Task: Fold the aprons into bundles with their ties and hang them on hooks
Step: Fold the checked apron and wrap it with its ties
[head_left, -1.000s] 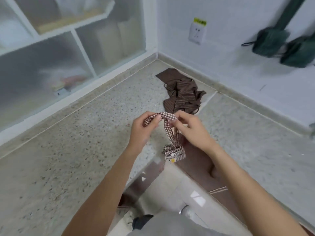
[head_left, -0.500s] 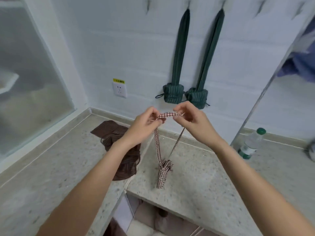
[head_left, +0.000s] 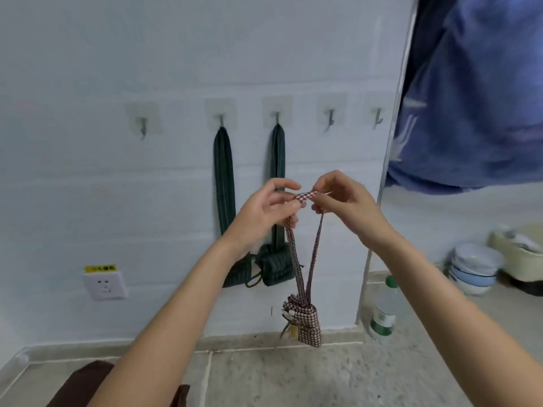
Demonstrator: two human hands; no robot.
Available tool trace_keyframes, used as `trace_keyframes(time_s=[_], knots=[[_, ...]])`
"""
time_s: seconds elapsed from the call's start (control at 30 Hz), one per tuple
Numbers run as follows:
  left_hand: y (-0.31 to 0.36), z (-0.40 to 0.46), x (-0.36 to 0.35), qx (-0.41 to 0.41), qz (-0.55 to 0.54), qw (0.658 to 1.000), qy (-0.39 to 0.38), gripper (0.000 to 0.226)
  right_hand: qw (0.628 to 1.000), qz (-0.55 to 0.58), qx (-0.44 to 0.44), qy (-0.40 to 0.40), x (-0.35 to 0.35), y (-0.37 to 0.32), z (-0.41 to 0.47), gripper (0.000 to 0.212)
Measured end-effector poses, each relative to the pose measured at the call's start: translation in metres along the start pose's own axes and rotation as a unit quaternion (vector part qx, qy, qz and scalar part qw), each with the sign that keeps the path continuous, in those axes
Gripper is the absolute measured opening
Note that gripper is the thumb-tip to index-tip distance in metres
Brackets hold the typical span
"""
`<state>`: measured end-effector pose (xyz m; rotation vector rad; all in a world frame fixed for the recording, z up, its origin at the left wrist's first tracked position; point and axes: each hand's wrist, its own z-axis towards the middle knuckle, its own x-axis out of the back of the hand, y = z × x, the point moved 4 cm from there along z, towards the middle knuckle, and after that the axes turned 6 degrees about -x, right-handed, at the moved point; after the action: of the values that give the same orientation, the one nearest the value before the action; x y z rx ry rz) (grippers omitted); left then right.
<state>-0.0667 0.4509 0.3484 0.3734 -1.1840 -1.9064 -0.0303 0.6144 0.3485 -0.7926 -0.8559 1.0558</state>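
Overhead and ahead, a pale white wall [head_left: 88, 69] fills most of the view, meeting a speckled grey stone tabletop [head_left: 293, 377] along its far edge. At the upper right hangs a large blue cloth [head_left: 476, 98], blurred, beside a thin metal pole [head_left: 390, 160] running down to the tabletop's far edge.

On the wall sits a row of five clear adhesive hooks [head_left: 330, 117]. The second and third carry dark green striped apron bundles [head_left: 276, 265], each hanging by a long strap, with the left one partly hidden behind the left forearm. The first, fourth and fifth hooks are bare.

At the tabletop's near left corner lies a brown cloth [head_left: 85, 383], cut off by the frame. Toward the far right edge stand stacked pale blue bowls [head_left: 473, 268], a cream container [head_left: 520, 259] and a clear plastic bottle [head_left: 383, 312] with a green cap and green label; its print is too blurred to read.

The left hand [head_left: 264, 212] and right hand [head_left: 343, 201] are raised in front of the wall, fingers pinching the top of the tie loop [head_left: 307, 195] between them. Below it the red-and-white checked apron bundle [head_left: 307, 324] dangles in the air, just above the tabletop's far edge.

A white wall socket [head_left: 105, 284] sits low on the left, topped by a yellow sticker [head_left: 100, 268] whose writing is unreadable.
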Motion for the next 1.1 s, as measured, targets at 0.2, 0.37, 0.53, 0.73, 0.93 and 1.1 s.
trace_keyframes(time_s=[0.2, 0.37, 0.53, 0.73, 0.93, 1.1], knots=[[0.003, 0.082, -0.001, -0.051, 0.001, 0.998, 0.033, 0.014, 0.987, -0.073, 0.055, 0.135, 0.040, -0.019, 0.056, 0.009], [0.003, 0.139, -0.004, -0.088, -0.004, 0.993, 0.079, 0.017, 0.942, -0.175, 0.088, 0.273, 0.066, -0.033, 0.093, 0.005], [-0.008, 0.173, -0.002, -0.111, 0.075, 0.979, 0.156, 0.021, 0.913, -0.234, 0.086, 0.323, 0.070, -0.030, 0.124, 0.006], [-0.014, 0.173, -0.009, -0.167, 0.224, 0.945, 0.173, 0.013, 0.887, -0.309, 0.104, 0.327, 0.069, -0.017, 0.127, 0.004], [-0.033, 0.149, -0.014, -0.156, 0.246, 0.947, 0.133, 0.023, 0.918, -0.298, 0.066, 0.251, 0.064, 0.018, 0.107, 0.004], [-0.080, 0.110, -0.020, -0.058, 0.293, 0.949, 0.101, 0.027, 0.951, -0.245, 0.005, 0.191, 0.062, 0.080, 0.065, 0.007]])
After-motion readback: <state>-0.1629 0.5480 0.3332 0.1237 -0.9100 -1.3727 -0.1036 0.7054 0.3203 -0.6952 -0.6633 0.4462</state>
